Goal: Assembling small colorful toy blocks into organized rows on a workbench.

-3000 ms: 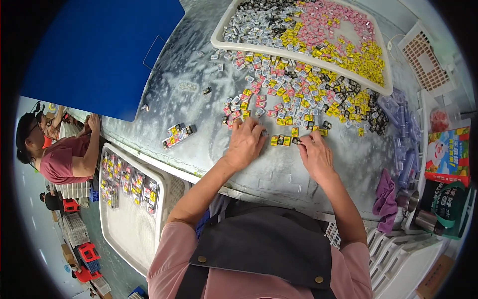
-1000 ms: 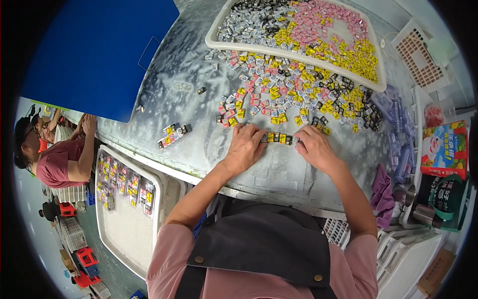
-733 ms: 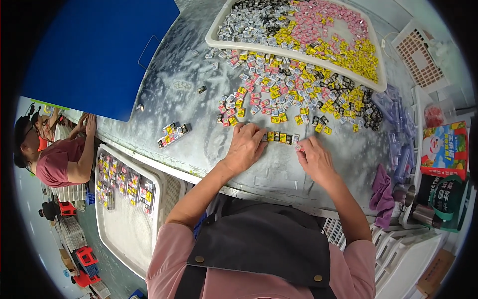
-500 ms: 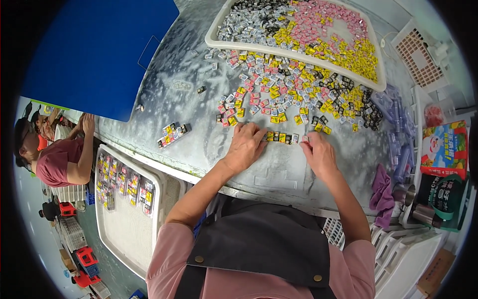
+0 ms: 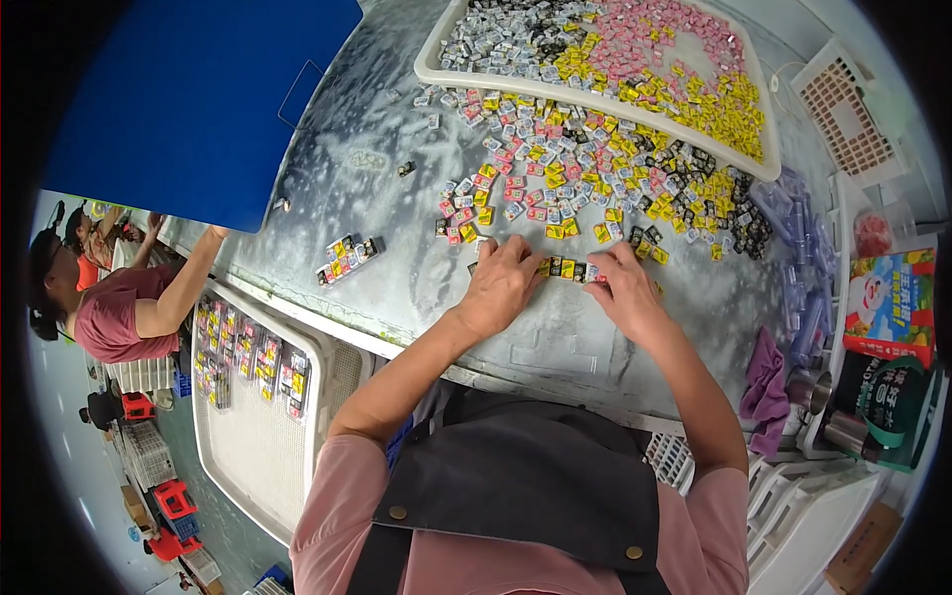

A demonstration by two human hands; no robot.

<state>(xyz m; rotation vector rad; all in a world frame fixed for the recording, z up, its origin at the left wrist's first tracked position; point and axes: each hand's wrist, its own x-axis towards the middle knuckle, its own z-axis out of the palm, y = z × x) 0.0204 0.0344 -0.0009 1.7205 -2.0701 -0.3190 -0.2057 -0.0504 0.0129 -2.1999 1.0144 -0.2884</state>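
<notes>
My left hand (image 5: 504, 286) and my right hand (image 5: 627, 288) rest on the grey table (image 5: 397, 228), one at each end of a short row of small wrapped pieces (image 5: 565, 268) in yellow and black. The fingertips of both hands press against that row from the sides. Just beyond lies a wide scatter of loose small pieces (image 5: 575, 169) in pink, yellow, silver and black. Further back stands a white tray (image 5: 436, 71) heaped with the same pieces.
A finished short row of pieces (image 5: 349, 260) lies to the left on the table. A white tray (image 5: 248, 436) with several rows sits lower left. Another person (image 5: 119, 307) reaches in at far left. A blue board (image 5: 188, 99), clear tubes (image 5: 803, 268), a purple cloth (image 5: 764, 377) and packages (image 5: 888, 307) surround.
My right hand has moved in toward the row's right end, closing the gap to my left hand. The left hand has stayed at the row's left end.
</notes>
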